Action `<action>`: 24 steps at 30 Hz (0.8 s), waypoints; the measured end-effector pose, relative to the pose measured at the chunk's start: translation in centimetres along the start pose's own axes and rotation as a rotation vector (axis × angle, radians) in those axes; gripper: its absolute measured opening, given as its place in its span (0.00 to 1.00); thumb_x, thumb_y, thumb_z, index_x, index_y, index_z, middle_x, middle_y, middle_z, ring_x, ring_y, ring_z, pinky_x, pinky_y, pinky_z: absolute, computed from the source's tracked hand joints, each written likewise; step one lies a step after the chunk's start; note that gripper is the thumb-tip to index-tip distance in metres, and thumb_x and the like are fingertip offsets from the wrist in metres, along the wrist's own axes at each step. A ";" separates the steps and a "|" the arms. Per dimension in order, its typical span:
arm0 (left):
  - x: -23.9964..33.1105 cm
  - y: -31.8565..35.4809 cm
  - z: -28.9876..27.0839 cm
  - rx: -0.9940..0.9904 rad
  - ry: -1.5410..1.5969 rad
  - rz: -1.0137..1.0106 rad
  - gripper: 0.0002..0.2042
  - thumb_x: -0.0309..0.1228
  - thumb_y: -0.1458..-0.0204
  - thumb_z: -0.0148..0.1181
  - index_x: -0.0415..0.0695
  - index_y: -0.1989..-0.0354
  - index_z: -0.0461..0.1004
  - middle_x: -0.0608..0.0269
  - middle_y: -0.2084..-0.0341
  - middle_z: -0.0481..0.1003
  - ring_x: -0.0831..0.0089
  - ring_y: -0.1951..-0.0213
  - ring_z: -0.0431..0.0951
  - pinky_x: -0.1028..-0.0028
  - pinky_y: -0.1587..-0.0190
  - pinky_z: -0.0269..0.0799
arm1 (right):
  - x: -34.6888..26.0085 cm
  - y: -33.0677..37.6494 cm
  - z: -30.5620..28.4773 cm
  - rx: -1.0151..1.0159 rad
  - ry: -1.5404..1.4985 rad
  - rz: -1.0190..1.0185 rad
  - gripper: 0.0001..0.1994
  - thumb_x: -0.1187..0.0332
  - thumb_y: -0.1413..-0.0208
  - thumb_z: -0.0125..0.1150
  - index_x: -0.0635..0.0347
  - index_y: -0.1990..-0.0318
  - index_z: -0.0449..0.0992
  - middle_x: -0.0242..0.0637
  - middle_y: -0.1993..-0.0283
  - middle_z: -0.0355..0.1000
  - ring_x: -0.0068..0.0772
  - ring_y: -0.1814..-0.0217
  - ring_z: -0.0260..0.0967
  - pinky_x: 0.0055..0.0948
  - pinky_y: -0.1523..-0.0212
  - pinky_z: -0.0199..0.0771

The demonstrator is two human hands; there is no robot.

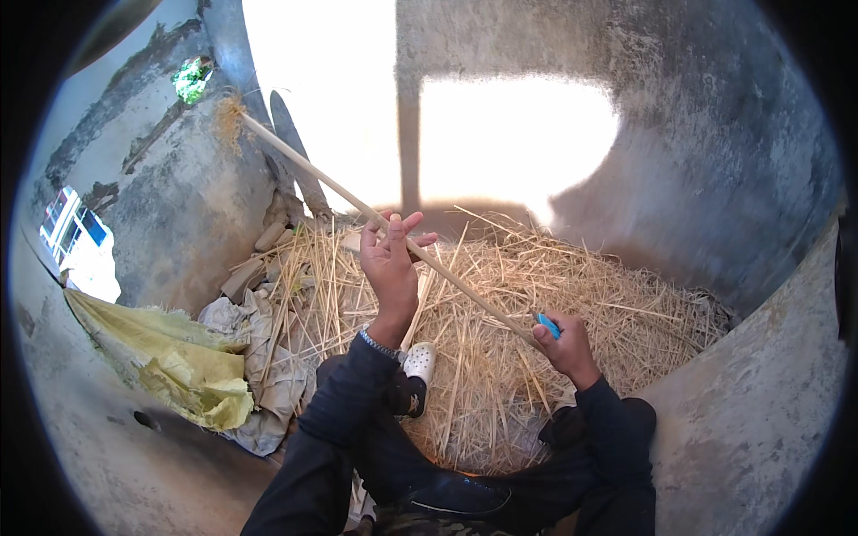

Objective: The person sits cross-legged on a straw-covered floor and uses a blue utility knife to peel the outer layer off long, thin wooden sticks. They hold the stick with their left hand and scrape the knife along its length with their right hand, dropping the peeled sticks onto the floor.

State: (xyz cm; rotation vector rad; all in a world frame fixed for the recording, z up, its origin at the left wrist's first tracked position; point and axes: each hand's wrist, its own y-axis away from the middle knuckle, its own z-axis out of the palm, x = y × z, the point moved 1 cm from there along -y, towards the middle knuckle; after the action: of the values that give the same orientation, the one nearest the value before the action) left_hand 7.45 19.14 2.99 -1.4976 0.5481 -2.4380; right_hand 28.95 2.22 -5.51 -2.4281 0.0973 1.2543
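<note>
A long pale stick (313, 171) slants across my view from upper left to lower right, with a tuft of brown fibres (231, 121) at its far end. My left hand (391, 268) supports its middle, the stick passing between loosely spread fingers. At the stick's near end, my right hand (569, 348) is closed around a small tool with a blue handle (548, 326), probably a knife; its short dark tip lies against or right beside the stick. Whether the right fingers also grip the stick is hidden.
Dry straw (500, 393) covers the floor between concrete walls (715, 134). On the left lie a yellow-green sack (179, 357), crumpled grey cloth (268, 348) and some stones (268, 237). My foot in a white clog (419, 362) rests among the straw. Strong sunlight falls on the back wall.
</note>
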 end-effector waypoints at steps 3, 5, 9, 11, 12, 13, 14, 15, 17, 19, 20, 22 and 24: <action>-0.7 0.9 -0.7 0.034 -0.008 -0.013 0.12 0.32 0.38 0.51 0.41 0.52 0.60 0.45 0.59 0.76 0.62 0.66 0.82 0.72 0.66 0.82 | -0.3 0.3 -0.2 0.134 0.009 -0.022 0.32 0.34 0.49 0.56 0.60 0.76 0.74 0.34 0.85 0.63 0.30 0.83 0.63 0.32 0.79 0.63; -1.1 1.2 -1.0 0.077 0.055 -0.047 0.10 0.31 0.38 0.51 0.41 0.54 0.60 0.45 0.58 0.76 0.60 0.62 0.81 0.69 0.64 0.84 | 0.0 0.2 -0.5 0.150 0.051 -0.044 0.31 0.36 0.50 0.59 0.61 0.74 0.75 0.34 0.85 0.64 0.28 0.82 0.64 0.30 0.78 0.64; -2.3 3.2 -1.1 0.136 0.208 -0.153 0.08 0.28 0.38 0.51 0.42 0.56 0.59 0.45 0.58 0.75 0.57 0.56 0.80 0.64 0.61 0.85 | 0.3 0.0 0.2 0.074 0.007 -0.012 0.26 0.42 0.48 0.63 0.62 0.73 0.76 0.30 0.85 0.65 0.25 0.82 0.63 0.29 0.78 0.65; -2.9 5.2 -0.3 0.156 0.287 -0.262 0.08 0.28 0.38 0.50 0.41 0.57 0.59 0.45 0.57 0.74 0.58 0.53 0.78 0.63 0.58 0.84 | 1.0 -0.4 1.7 0.159 -0.245 -0.037 0.24 0.46 0.45 0.61 0.63 0.73 0.75 0.26 0.86 0.63 0.21 0.84 0.58 0.27 0.81 0.61; -3.3 6.6 -0.1 0.157 0.310 -0.314 0.08 0.28 0.38 0.50 0.41 0.57 0.58 0.45 0.57 0.74 0.58 0.53 0.78 0.61 0.57 0.83 | 1.1 -0.4 2.2 0.199 -0.371 -0.044 0.23 0.49 0.43 0.61 0.63 0.74 0.75 0.25 0.86 0.62 0.20 0.85 0.56 0.26 0.82 0.59; -3.6 7.9 0.1 0.158 0.333 -0.366 0.09 0.29 0.38 0.50 0.41 0.57 0.58 0.44 0.56 0.73 0.58 0.53 0.78 0.60 0.55 0.82 | 1.1 -0.4 2.3 0.196 -0.527 0.046 0.22 0.50 0.41 0.59 0.63 0.74 0.75 0.23 0.86 0.60 0.18 0.86 0.54 0.24 0.83 0.56; -4.0 9.1 0.4 0.155 0.344 -0.398 0.09 0.29 0.38 0.50 0.40 0.57 0.58 0.44 0.56 0.73 0.58 0.53 0.78 0.60 0.54 0.82 | 0.7 -0.4 1.9 0.190 -0.677 0.139 0.22 0.51 0.40 0.57 0.63 0.73 0.75 0.22 0.87 0.59 0.17 0.87 0.52 0.23 0.84 0.53; -4.3 10.3 0.7 0.153 0.354 -0.429 0.08 0.29 0.38 0.50 0.40 0.57 0.59 0.45 0.55 0.73 0.58 0.52 0.78 0.59 0.53 0.81 | 0.6 -0.3 1.6 0.184 -0.826 0.233 0.21 0.52 0.38 0.56 0.63 0.73 0.75 0.21 0.87 0.57 0.15 0.88 0.49 0.22 0.85 0.50; -5.1 12.3 1.3 0.149 0.368 -0.480 0.08 0.29 0.38 0.51 0.40 0.57 0.60 0.45 0.55 0.73 0.58 0.52 0.77 0.58 0.52 0.81 | 2.3 -0.5 1.9 0.271 -0.863 0.184 0.21 0.53 0.35 0.51 0.63 0.71 0.74 0.22 0.88 0.52 0.14 0.89 0.46 0.19 0.86 0.46; -6.1 14.0 1.5 0.149 0.376 -0.515 0.09 0.30 0.38 0.51 0.40 0.57 0.60 0.46 0.54 0.72 0.59 0.51 0.77 0.58 0.51 0.80 | 2.0 -0.8 1.7 0.335 -0.897 0.239 0.21 0.53 0.35 0.49 0.63 0.70 0.71 0.23 0.88 0.51 0.16 0.89 0.47 0.20 0.86 0.48; -5.8 14.5 2.0 0.132 0.365 -0.553 0.09 0.30 0.38 0.51 0.39 0.56 0.61 0.47 0.55 0.73 0.60 0.52 0.78 0.61 0.52 0.80 | 2.1 -0.9 1.1 0.347 -0.944 0.270 0.20 0.54 0.35 0.49 0.62 0.72 0.70 0.23 0.88 0.50 0.17 0.89 0.48 0.20 0.86 0.49; -4.7 15.2 1.9 -0.010 0.244 -0.792 0.10 0.29 0.39 0.53 0.38 0.55 0.63 0.48 0.59 0.75 0.62 0.55 0.79 0.64 0.54 0.80 | 2.9 -1.3 0.4 0.413 -1.021 0.292 0.20 0.55 0.34 0.49 0.62 0.73 0.70 0.24 0.88 0.51 0.17 0.89 0.49 0.21 0.86 0.50; -3.1 16.5 1.3 -0.178 0.092 -0.812 0.09 0.28 0.41 0.55 0.37 0.56 0.67 0.51 0.62 0.77 0.65 0.59 0.80 0.67 0.56 0.80 | 3.6 -1.6 -0.7 0.475 -1.064 0.328 0.20 0.55 0.34 0.48 0.63 0.72 0.70 0.24 0.88 0.51 0.18 0.89 0.49 0.22 0.86 0.52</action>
State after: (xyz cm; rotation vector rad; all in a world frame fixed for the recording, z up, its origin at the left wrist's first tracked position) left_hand 9.94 5.09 -6.03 -1.9761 0.1785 -3.1248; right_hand 32.05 3.81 -7.48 -1.1631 0.4287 2.1878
